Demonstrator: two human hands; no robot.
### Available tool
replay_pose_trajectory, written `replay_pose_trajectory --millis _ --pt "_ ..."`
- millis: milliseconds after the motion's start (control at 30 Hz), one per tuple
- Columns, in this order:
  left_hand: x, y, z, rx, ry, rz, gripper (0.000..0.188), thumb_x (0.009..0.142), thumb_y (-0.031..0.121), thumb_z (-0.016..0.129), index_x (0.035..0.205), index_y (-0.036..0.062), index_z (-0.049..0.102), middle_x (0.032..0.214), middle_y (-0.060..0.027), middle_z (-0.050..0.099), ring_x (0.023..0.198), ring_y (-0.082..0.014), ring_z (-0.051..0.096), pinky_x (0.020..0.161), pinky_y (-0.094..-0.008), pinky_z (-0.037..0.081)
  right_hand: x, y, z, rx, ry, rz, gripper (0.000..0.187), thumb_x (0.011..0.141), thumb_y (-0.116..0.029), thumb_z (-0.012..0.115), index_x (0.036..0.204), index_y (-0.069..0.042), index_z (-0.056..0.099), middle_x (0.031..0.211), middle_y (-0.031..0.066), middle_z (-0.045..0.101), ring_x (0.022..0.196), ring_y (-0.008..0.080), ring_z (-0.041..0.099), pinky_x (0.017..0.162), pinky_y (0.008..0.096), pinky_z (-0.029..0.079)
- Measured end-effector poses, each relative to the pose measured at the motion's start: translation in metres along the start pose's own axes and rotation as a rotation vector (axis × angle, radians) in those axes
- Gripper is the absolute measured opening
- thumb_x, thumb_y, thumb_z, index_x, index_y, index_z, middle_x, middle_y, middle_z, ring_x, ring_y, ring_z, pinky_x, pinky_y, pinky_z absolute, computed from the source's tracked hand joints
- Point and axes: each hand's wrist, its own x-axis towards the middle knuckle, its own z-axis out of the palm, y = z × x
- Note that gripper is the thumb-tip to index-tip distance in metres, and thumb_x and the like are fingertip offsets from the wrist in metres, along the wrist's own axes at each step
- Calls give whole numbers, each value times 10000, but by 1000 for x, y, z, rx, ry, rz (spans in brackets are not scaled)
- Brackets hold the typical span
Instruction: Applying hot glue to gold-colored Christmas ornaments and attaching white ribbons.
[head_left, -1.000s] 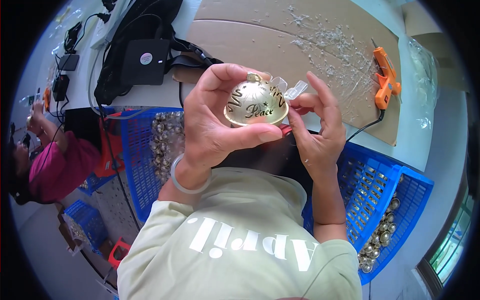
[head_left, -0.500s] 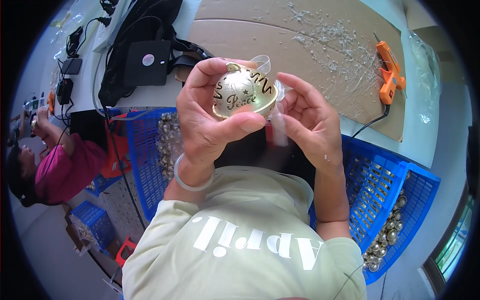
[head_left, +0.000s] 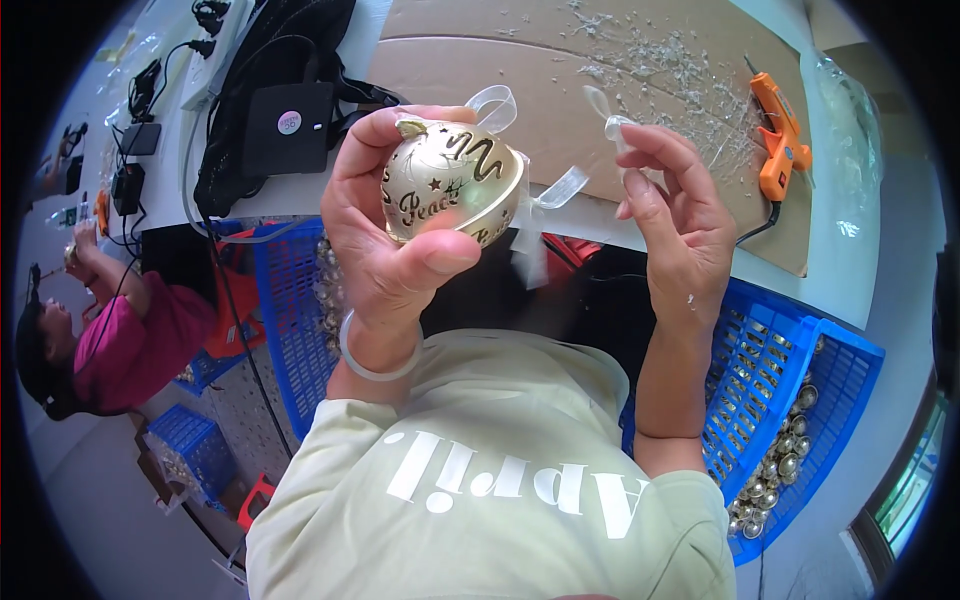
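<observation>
My left hand [head_left: 372, 225] is closed around a round gold ornament [head_left: 425, 185] with cut-out stars, swirls and lettering and a raised rim. My thumb lies across its near side. A sheer white ribbon [head_left: 565, 188] hangs from the ornament's right side, one tail pointing right and another dangling down, while a loop of ribbon stands up behind the top. To the right, apart from the ornament, my right hand [head_left: 690, 225] pinches a small looped and knotted piece of sheer white ribbon [head_left: 615, 127] in its fingers.
An orange glue gun [head_left: 780, 135] lies on the cardboard sheet [head_left: 480, 60], near scattered whitish glue scraps [head_left: 650, 70]. A black box [head_left: 288, 128] rests at the left. Blue baskets [head_left: 765, 375] with gold ornaments flank me. Another person [head_left: 145, 315] works at the far left.
My right hand has moved right, away from the ornament, with the small ribbon piece now showing in its fingers. My left hand has shifted slightly left and turned the ornament a little.
</observation>
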Motion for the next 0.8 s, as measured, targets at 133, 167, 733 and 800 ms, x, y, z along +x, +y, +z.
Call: replay_pose_trajectory --millis 133,167,733,800 --pt "1 1 -3 24 -1 28 810 560 299 934 1167 -4 491 1151 -151 599 1000 -182 618 895 -286 511 12 0 -10 -44 71 -117 274 901 -66 615 1155 34 607 1027 87 638 896 124 597 687 239 491" --pt "1 2 -3 26 -1 29 810 560 299 934 1167 -4 491 1151 -151 599 1000 -182 618 895 -286 511 20 -3 -16 -47 103 -168 283 897 -79 625 1157 30 610 1049 87 635 907 124 597 692 237 490" --pt "3 2 -5 174 84 55 811 612 390 876 1179 -36 483 1122 -154 602 953 -271 651 868 -399 545 26 -3 11 -394 -187 -34 317 929 -268 610 1138 -30 626 949 47 602 822 85 542 642 205 423" --pt "4 2 -7 23 61 44 758 600 196 916 1189 -5 482 1148 -155 607 978 -183 631 878 -290 522 17 -13 15 76 -277 362 316 953 -264 577 1136 -10 617 916 55 608 789 77 541 614 196 411"
